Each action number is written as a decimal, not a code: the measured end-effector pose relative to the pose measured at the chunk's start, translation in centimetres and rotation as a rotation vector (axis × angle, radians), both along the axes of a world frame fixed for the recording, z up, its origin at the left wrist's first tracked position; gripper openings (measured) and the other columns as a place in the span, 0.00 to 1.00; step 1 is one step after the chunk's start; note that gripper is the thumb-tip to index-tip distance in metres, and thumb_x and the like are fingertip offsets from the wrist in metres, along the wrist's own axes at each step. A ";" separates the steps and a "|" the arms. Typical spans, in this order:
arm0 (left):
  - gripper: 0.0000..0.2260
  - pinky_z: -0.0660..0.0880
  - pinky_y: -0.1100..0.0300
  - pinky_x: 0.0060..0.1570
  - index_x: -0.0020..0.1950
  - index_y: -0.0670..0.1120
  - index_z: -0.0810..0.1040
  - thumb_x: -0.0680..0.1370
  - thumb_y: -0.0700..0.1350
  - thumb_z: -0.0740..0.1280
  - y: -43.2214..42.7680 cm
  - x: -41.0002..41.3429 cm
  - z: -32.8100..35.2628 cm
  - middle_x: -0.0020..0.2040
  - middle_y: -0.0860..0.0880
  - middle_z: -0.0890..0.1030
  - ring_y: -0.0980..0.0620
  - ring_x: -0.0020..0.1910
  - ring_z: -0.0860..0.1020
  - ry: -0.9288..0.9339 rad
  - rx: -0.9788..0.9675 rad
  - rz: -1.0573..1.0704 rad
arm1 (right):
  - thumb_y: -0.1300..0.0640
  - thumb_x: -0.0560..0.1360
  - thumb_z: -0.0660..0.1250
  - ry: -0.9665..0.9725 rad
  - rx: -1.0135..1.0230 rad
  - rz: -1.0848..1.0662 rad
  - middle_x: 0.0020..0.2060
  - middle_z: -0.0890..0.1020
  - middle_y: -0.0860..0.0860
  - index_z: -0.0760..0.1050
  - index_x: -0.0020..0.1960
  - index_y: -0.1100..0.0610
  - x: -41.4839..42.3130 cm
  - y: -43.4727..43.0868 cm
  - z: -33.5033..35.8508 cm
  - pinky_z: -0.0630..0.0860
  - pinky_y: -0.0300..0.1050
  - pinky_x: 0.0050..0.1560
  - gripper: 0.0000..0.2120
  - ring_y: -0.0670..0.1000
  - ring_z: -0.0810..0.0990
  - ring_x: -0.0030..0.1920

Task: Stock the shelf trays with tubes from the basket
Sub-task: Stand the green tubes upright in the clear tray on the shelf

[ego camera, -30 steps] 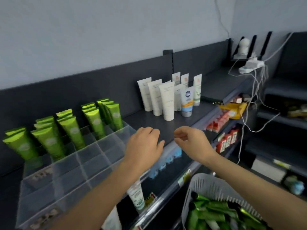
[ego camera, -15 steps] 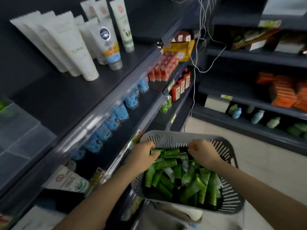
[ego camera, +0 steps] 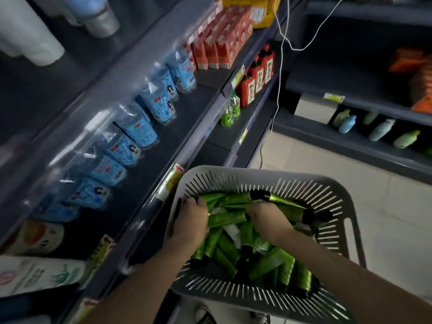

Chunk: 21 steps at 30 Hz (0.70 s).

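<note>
Reaching into the grey basket (ego camera: pixel 327 183), both hands are down among the green tubes (ego camera: pixel 287 270). The tubes fill the basket in a loose heap, lying flat and crossed in several directions.

The left hand (ego camera: pixel 190 222) is at the basket's left edge, toward the far corner, its grip curled round tube ends there. The right hand (ego camera: pixel 266 219) is near the middle of the heap, its grip likewise closed on tubes. How many each holds is hidden under the knuckles.

The relation that matters is the bridging tube (ego camera: pixel 225 219) lying between the two hands. Its long axis runs crosswise, from the left edge toward the right, so one end seems to sit in each grip. Neither hand is clearly nearer, and a lift by both together would likely tug against itself. One hand probably has to let go, or both must rise level.

The tubes at the far edge lie the same way, black caps pointing right.

The shelving (ego camera: pixel 203 136) stands along the basket's left side, so the left hand has the shorter way there. The trays themselves are out of this view.
</note>
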<state>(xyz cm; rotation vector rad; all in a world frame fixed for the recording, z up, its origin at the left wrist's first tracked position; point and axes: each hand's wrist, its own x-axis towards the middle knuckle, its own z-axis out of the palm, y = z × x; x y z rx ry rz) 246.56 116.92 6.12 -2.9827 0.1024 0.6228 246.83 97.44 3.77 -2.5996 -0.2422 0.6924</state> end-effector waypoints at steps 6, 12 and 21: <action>0.12 0.79 0.56 0.38 0.61 0.36 0.69 0.78 0.36 0.60 -0.4 0.4 -0.7 0.48 0.40 0.82 0.46 0.43 0.83 0.018 0.221 -0.143 | 0.68 0.70 0.62 -0.057 -0.179 0.257 0.51 0.79 0.57 0.76 0.53 0.60 1.1 4.2 -3.4 0.74 0.51 0.53 0.13 0.58 0.77 0.54; 0.12 0.75 0.54 0.35 0.61 0.41 0.64 0.80 0.42 0.60 -0.3 -0.2 -1.8 0.48 0.43 0.83 0.45 0.45 0.82 0.033 0.045 -0.024 | 0.62 0.72 0.65 0.033 -0.392 0.314 0.60 0.74 0.59 0.71 0.62 0.59 0.7 4.0 -3.2 0.68 0.55 0.63 0.18 0.61 0.68 0.63; 0.09 0.74 0.57 0.48 0.59 0.42 0.71 0.81 0.42 0.58 -0.9 1.3 -4.2 0.57 0.44 0.74 0.46 0.56 0.74 -0.116 -0.038 -0.017 | 0.65 0.71 0.64 0.115 -0.191 -0.024 0.54 0.78 0.55 0.68 0.62 0.59 0.2 0.0 -0.8 0.76 0.49 0.46 0.20 0.57 0.78 0.54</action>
